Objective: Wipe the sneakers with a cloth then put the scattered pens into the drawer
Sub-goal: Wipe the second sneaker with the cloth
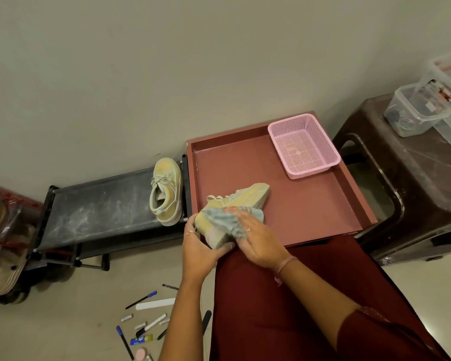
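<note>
Your left hand [201, 247] grips the sneaker [235, 204] by its heel over the drawer [310, 204] edge; right hand [255, 238] presses the cloth [224, 217], fingers curled on it. Wipe w/ firm strokes, incl. sole.

Beside the reddish-brown drawer [323, 201]: pale yellow sneakers [167, 191], grey-blue cloth [224, 217]. Inside it: pink perforated basket [303, 145].
</note>
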Available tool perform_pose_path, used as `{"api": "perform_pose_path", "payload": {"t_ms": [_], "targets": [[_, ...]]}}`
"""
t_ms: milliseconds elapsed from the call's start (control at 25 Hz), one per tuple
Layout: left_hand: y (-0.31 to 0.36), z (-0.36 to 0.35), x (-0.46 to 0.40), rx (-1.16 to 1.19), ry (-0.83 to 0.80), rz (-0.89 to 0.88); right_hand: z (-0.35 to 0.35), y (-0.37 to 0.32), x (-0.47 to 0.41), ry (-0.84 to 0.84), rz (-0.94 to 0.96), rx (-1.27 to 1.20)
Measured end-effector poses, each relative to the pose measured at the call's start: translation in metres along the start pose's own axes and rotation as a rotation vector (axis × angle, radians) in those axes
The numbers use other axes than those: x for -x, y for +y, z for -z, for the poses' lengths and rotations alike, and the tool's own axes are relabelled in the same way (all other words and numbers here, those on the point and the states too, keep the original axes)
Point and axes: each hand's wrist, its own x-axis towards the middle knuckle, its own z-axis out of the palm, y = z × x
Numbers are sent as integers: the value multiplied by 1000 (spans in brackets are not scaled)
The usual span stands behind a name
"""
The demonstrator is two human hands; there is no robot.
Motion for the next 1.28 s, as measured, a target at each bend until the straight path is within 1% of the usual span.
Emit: {"api": "perform_pose_path", "payload": {"t_ms": [40, 120, 200, 320, 360, 400, 440, 520, 600, 640, 840, 880, 960, 1000, 1080, 1160, 1200, 1280], "targets": [[-1, -1, 3, 3, 13, 20, 5, 15, -1, 2, -67, 13], [-2, -2, 3, 11, 34, 22, 13, 38, -7, -14, -90, 129], [-2, -4, 1, 19, 44, 36, 18, 48, -21, 20, -128, 215], [2, -3, -3, -14, 27, 16, 20, 38, -41, 189, -353, 154], [1, -2, -5, -30, 21, 9, 16, 28, -40, 215, -409, 113], [-2, -1, -6, -47, 12, -13, 8, 14, -35, 214, -424, 67], [-4, 0, -7, -63, 4, -28, 1, -2, -28, 183, -397, 14], [-5, 3, -10, -72, -22, -42, -8, -40, -10, 92, -239, -90], [-5, 5, -11, -103, -44, -70, -11, -57, -2, 32, -79, -63], [-5, 7, -11, -130, -52, -92, -10, -52, -2, 20, -70, -36], [-12, 10, -8, -217, -56, -142, 10, 26, -27, 158, -328, 130], [-13, 9, -7, -224, -55, -157, 13, 43, -34, 182, -404, 91], [-14, 6, -2, -244, -59, -186, 28, 66, -51, 233, -634, -121], [-13, 5, -1, -259, -61, -204, 36, 75, -59, 217, -714, -199], [-12, 4, 1, -295, -64, -240, 48, 83, -72, 128, -815, -298], [-15, 5, 2, -333, -61, -260, 47, 78, -75, 105, -867, -273], [-16, 7, 2, -347, -55, -265, 41, 71, -70, 137, -846, -244], [-18, 11, 0, -375, -57, -282, 20, 45, -50, 202, -723, -201]]}}
